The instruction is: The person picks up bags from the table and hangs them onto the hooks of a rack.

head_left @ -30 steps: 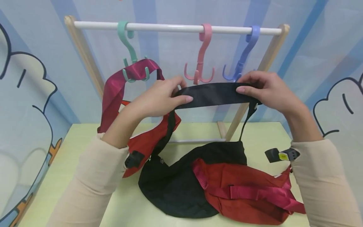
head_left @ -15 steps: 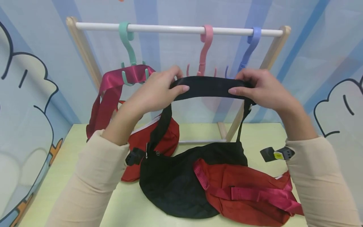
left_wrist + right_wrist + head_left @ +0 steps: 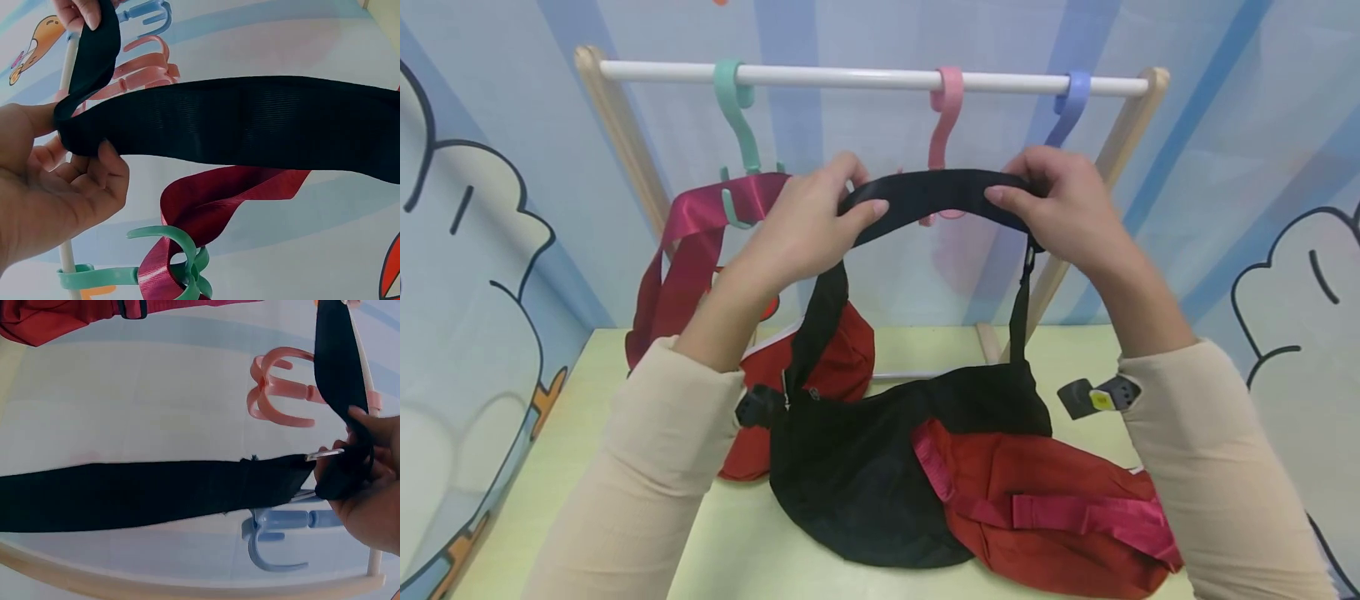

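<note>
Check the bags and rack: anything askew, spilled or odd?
Nothing spilled shows. The front red bag overlaps the black bag at lower right and might snag. In the right wrist view a tuft, perhaps frayed thread, sticks from the black strap.

Black cloth bag point(image 3: 880, 475), rounded bottom, partly behind red bag point(image 3: 1037, 467); strap point(image 3: 936, 189) arched above.

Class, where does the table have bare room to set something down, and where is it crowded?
Bare table shows between the left sleeve and black bag, and beyond the right red bag, between black bag and right sleeve. Crowded: the middle, where that red bag overlaps the black bag.
</note>
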`<state>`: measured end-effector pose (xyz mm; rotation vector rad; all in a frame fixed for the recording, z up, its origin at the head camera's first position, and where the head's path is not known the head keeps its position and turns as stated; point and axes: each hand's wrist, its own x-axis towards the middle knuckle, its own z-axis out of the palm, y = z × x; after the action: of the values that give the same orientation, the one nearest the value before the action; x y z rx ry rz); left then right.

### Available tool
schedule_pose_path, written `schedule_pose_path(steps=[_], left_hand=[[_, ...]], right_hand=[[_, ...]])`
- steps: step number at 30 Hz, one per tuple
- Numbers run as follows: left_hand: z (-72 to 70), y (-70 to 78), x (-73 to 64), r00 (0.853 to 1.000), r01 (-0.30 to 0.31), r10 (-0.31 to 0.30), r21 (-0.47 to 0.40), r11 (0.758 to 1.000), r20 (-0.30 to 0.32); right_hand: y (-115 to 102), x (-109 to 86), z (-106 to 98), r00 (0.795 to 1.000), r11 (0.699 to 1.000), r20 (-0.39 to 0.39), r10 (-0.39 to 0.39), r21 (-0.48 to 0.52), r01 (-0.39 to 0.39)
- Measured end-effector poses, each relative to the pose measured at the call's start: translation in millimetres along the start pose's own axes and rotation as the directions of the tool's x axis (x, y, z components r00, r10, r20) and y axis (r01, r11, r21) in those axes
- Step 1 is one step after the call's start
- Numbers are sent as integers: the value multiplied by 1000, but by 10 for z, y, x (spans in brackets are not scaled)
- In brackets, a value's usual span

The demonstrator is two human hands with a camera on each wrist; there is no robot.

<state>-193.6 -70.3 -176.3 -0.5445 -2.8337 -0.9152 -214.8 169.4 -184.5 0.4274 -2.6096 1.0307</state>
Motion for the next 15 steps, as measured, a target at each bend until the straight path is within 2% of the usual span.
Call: schedule_pose_path(steps=[6, 15], left_hand=[[14, -2, 16, 999, -10, 10, 4, 1000, -38], [26, -43, 42, 993, -4, 3, -8, 1000, -115]], right_hand=[[-33, 53, 28, 998, 1000, -56, 21, 8, -20], [-76, 111, 45, 998, 1000, -68, 4, -30, -6]])
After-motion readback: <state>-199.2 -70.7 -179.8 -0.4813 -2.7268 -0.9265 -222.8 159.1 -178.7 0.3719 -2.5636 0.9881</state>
